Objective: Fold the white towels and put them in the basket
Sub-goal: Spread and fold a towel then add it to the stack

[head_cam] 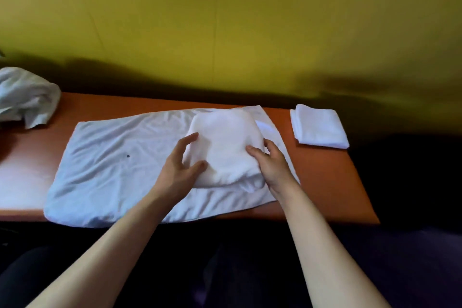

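A folded white towel bundle [225, 145] lies on top of a larger white towel [112, 162] spread flat across the orange table [330, 182]. My left hand [180, 165] holds the bundle's left side, thumb and fingers spread around its edge. My right hand [268, 165] grips the bundle's right near corner, fingers curled onto the cloth. A small folded white towel [318, 126] rests at the table's right end. A crumpled white towel heap [23, 96] sits at the far left. No basket is in view.
A yellow-green wall [225, 20] stands right behind the table. The table's front edge runs just before my forearms, with dark space below and to the right.
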`<state>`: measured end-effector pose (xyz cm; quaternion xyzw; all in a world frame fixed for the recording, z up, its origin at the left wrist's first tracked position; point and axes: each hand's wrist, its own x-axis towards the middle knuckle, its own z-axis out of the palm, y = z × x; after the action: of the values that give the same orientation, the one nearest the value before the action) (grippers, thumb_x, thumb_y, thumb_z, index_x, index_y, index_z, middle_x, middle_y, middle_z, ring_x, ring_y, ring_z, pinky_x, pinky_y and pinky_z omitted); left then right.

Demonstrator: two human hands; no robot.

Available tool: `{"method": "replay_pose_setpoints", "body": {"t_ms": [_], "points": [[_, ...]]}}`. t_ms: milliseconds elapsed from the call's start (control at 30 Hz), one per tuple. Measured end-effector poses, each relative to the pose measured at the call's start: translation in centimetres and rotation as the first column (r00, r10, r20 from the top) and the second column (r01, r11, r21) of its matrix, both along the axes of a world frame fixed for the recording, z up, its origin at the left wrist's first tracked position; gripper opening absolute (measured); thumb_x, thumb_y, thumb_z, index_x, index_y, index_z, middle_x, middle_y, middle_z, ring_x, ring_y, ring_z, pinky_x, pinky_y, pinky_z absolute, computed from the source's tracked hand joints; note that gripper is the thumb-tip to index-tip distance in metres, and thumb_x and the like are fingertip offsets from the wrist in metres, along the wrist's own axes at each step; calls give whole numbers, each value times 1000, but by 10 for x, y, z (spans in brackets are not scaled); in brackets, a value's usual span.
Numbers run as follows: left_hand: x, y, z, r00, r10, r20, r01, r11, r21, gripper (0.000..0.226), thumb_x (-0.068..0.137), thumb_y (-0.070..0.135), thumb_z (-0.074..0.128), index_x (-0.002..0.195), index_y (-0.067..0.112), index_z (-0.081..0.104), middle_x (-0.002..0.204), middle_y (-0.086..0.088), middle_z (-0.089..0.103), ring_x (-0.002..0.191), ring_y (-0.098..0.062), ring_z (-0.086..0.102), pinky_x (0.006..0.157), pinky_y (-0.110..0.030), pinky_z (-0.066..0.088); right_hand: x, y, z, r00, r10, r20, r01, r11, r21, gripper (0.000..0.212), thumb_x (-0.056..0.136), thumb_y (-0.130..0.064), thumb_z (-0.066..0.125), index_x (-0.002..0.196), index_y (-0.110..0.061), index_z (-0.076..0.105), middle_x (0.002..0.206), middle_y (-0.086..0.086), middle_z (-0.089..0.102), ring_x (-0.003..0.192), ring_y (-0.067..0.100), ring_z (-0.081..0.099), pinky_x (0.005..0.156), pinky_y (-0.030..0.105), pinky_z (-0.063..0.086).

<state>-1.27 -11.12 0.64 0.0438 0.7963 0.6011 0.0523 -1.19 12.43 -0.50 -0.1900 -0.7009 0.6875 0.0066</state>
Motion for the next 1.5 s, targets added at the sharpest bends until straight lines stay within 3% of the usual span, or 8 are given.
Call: {"method": "replay_pose_setpoints", "body": {"t_ms": [167, 333, 467, 600, 800, 967, 1133, 1500], "points": [[13, 77, -17, 990, -141, 23, 142, 987, -69, 55, 90, 23, 70, 131, 54, 49, 133, 2, 60, 112, -21, 63, 98, -45, 54, 29, 77, -19, 990, -134, 34, 132, 989, 72, 43, 65, -41, 71, 106, -26, 69, 103, -7, 76, 98, 17, 72, 85, 40, 59], [22, 158, -26, 961, -274, 34, 276, 950, -146, 62, 88, 21, 69, 140, 43, 45, 131, -5, 60, 114, -25, 60, 102, -45, 49, 56, 152, -31, 963, -270, 13, 260, 938, 229, 52, 69, -45, 62, 116, -25, 63, 108, -7, 71, 101, 18, 68, 87, 39, 56], [22, 220, -30, 929, -369, 41, 370, 913, -173, 64, 89, 23, 70, 143, 39, 42, 138, -2, 54, 118, -22, 58, 104, -42, 48, 72, 207, -28, 939, -337, -66, 341, 891, 300, 55, 73, -52, 67, 126, -46, 51, 112, -27, 60, 102, 0, 61, 80, 25, 52], [16, 268, -42, 901, -432, 32, 430, 881, -197, 65, 89, 24, 67, 147, 36, 39, 144, 0, 51, 126, -23, 53, 109, -40, 43, 74, 250, -35, 919, -386, -83, 383, 817, 432, 64, 78, -47, 73, 136, -39, 47, 124, -14, 59, 114, 16, 60, 93, 37, 52], [11, 295, -75, 822, -546, 161, 479, 510, -715, 72, 93, 56, 52, 155, 44, 18, 153, -4, 40, 140, -36, 31, 114, -50, 24, 76, 261, -56, 913, -354, 201, -10, 474, 881, 64, 90, -56, 56, 146, -30, 39, 140, 12, 45, 122, 39, 50, 100, 49, 42], [9, 288, -84, 826, -561, 51, 428, 567, -704, 70, 95, 59, 47, 156, 46, 16, 148, -4, 43, 136, -32, 36, 112, -46, 27, 79, 233, -64, 991, -114, -69, 87, 159, 984, 60, 91, -53, 55, 145, -27, 48, 147, 9, 48, 135, 31, 44, 112, 52, 32], [8, 251, -87, 855, -510, -94, 291, 623, -726, 61, 97, 48, 47, 155, 39, 28, 152, -2, 41, 138, -29, 38, 113, -43, 31, 76, 219, -83, 988, -72, 139, -129, 126, 984, 64, 95, -67, 29, 152, -38, 36, 162, 0, 32, 151, 20, 23, 123, 48, 7], [3, 109, -79, 952, -277, -128, 60, 584, -810, 60, 93, 47, 41, 150, 31, 43, 155, -4, 40, 140, -28, 39, 113, -42, 27, 61, 205, -67, 979, -151, 140, -118, 144, 982, 59, 95, -57, 43, 149, -31, 42, 159, 6, 37, 148, 26, 28, 122, 50, 16]]}}
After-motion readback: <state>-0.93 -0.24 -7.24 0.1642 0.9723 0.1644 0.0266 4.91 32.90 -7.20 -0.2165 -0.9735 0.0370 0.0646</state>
